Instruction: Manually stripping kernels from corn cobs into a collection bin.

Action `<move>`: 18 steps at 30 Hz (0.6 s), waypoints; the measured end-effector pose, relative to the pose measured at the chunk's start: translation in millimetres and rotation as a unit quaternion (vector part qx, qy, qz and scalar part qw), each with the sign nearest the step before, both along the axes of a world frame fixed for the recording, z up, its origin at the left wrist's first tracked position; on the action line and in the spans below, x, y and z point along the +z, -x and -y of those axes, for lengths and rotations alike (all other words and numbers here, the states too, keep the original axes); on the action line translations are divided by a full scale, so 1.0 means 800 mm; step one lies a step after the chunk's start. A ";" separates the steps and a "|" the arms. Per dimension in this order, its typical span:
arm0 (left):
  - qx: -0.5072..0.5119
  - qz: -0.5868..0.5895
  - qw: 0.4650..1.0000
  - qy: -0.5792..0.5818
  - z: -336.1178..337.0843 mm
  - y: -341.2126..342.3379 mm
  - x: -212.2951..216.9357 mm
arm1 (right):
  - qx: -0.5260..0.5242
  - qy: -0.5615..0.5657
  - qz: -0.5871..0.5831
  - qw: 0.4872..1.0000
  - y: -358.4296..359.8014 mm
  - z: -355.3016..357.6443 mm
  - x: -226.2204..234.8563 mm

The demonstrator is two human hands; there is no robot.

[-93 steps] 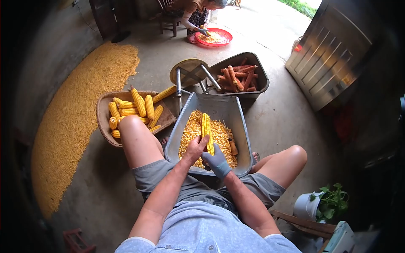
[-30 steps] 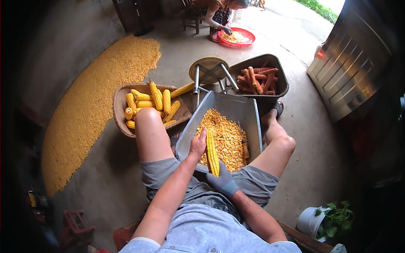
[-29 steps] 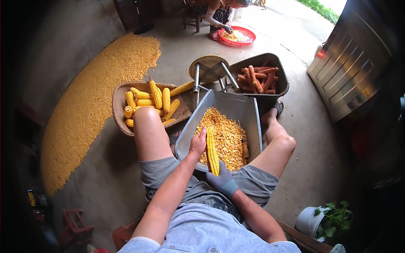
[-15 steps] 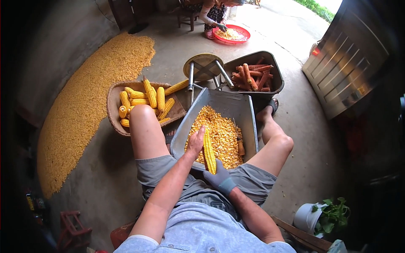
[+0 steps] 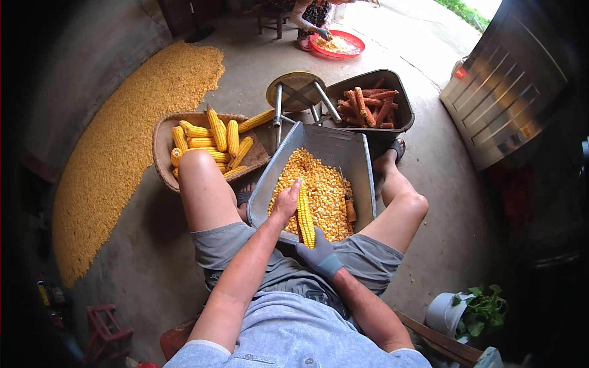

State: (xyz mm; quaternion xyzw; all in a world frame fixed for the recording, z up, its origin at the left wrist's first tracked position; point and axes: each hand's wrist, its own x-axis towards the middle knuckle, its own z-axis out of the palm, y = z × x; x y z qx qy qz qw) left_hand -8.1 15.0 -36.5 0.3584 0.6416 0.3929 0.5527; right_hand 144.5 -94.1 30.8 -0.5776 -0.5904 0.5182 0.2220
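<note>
An ear of yellow corn (image 5: 305, 216) stands tilted between my hands, above the near end of a grey metal tub (image 5: 264, 179). My bare left hand (image 5: 286, 201) grips its upper left side, its fingers partly hidden behind the ear. Around the lower end is my right hand (image 5: 318, 253), in a grey glove and closed on the ear. Loose corn kernels (image 5: 322, 184) cover the tub's floor. A tool with a wooden handle (image 5: 350, 210) and a thin metal shaft lies on them along the right wall.
Left of the tub, a woven basket (image 5: 164, 138) holds several corn ears. Beyond stand an upturned stool (image 5: 296, 92) and a dark bin (image 5: 405, 116) of bare red cobs. Kernels (image 5: 123, 141) are heaped along the left wall. Farther off, a person works at a red basin (image 5: 354, 40).
My hands keep hold of the same ear with almost no shift. The whole view has moved slightly. The far person's gloved hand stays over the red basin.
</note>
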 end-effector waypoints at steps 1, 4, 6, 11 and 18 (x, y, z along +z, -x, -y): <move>0.002 0.000 1.000 -0.001 0.000 0.002 -0.008 | 0.002 -0.001 0.000 1.000 0.001 0.000 0.000; 0.069 0.015 0.997 -0.017 0.001 0.003 -0.025 | 0.000 0.000 -0.036 0.999 0.002 -0.001 -0.006; 0.096 0.012 0.993 -0.066 0.002 0.000 -0.026 | -0.004 0.009 -0.034 0.999 0.002 -0.002 -0.006; -0.002 0.036 0.999 0.002 0.014 -0.010 0.019 | -0.044 0.053 -0.054 0.996 -0.003 -0.007 -0.016; 0.002 0.018 0.997 -0.073 0.027 -0.020 0.015 | -0.010 0.007 0.016 1.000 0.001 -0.008 -0.011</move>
